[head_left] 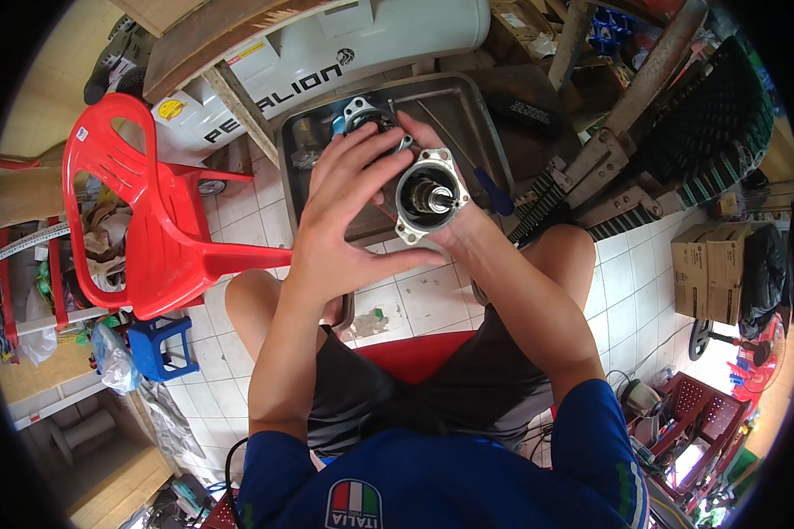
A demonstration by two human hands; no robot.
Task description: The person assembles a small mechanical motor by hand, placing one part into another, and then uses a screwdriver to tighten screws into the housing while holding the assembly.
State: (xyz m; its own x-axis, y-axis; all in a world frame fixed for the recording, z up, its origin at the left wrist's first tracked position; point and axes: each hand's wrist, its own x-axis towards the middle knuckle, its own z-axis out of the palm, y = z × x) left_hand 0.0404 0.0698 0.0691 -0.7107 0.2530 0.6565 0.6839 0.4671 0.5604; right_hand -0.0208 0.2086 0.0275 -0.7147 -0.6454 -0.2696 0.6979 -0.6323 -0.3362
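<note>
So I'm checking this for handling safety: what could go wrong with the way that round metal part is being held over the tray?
The metal housing with its shaft is held in the air above the metal tray and tiled floor; a slip could drop it onto a knee or the tiles. The right hand grips from behind while the left hand only rests alongside, so support looks one-sided. Loose parts in the tray could be struck.

Floor (238,204): we record white square tiles. Standing on it: a shallow grey metal tray (480,113) holding small metal parts, a red plastic chair (154,220), a low blue stool (161,346), and cardboard boxes (713,269) at right.
</note>
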